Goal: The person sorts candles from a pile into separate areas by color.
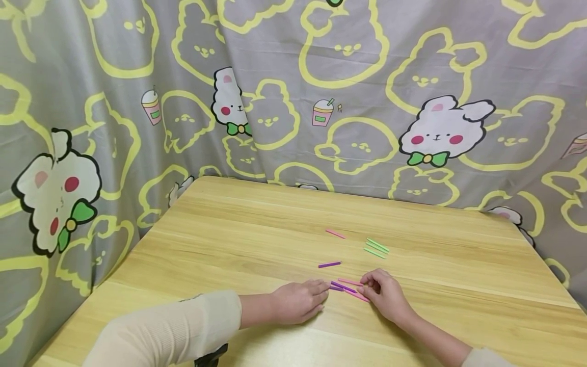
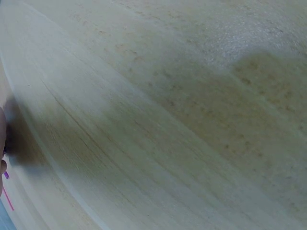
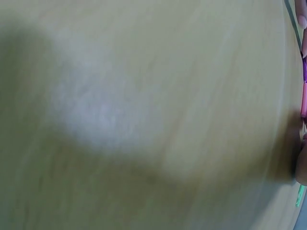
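In the head view, a small cluster of sticks lies on the wooden table between both hands. Two purple sticks point(image 1: 345, 288) cross at its left, with an upper pink stick point(image 1: 349, 281) and a lower pink stick point(image 1: 362, 297) beside them. My left hand point(image 1: 300, 302) rests palm down, fingers extended, its fingertips right at the purple sticks' left ends. The right hand point(image 1: 387, 295) has curled fingers and pinches the right end of the upper pink stick between thumb and fingers. Both wrist views catch only slivers of fingers at their edges.
Behind the cluster lies a single purple stick point(image 1: 329, 264). Farther back are one pink stick point(image 1: 336, 234) and a group of green sticks point(image 1: 377, 246). The wooden table point(image 1: 238, 229) reaches back to a patterned grey curtain point(image 1: 284, 56), which also hangs along the left side.
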Tool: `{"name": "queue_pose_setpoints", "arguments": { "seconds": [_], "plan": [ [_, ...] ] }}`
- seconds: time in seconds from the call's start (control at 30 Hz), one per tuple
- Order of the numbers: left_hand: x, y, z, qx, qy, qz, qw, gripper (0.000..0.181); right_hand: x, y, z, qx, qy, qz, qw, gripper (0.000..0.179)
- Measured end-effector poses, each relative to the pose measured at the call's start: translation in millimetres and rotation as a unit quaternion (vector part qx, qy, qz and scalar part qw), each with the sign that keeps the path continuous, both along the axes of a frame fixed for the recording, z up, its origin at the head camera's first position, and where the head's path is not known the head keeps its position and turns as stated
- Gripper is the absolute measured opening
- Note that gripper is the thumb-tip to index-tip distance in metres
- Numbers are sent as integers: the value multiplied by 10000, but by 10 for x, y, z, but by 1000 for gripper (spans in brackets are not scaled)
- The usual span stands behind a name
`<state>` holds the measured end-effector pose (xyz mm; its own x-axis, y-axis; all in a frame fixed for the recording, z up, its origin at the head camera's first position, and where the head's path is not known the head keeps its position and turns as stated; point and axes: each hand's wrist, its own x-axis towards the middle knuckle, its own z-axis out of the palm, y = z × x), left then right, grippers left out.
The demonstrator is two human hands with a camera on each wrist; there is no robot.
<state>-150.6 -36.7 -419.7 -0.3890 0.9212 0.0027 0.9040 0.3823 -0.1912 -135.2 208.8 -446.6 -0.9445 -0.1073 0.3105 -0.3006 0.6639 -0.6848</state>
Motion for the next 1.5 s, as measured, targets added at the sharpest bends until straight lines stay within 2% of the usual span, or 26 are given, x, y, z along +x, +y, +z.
{"name": "queue_pose_setpoints", "arguments": {
  "seconds": [0.37,0.8,1.1,1.5],
  "plan": [
    [0,5,7,8,11,40,10000,41,-2,-46,32,186,-10,-175,9997,12],
    [0,18,-3,-109,37,68,9999,41,-11,-52,-16,598,465,-256,9968,17],
    [2,16,11,-181,33,79,9998,41,-6,-55,-4,667,230,-296,9971,15],
    [0,-1,7,-191,114,38,9997,42,6,-51,-10,506,291,-361,9976,12]
  ]
}}
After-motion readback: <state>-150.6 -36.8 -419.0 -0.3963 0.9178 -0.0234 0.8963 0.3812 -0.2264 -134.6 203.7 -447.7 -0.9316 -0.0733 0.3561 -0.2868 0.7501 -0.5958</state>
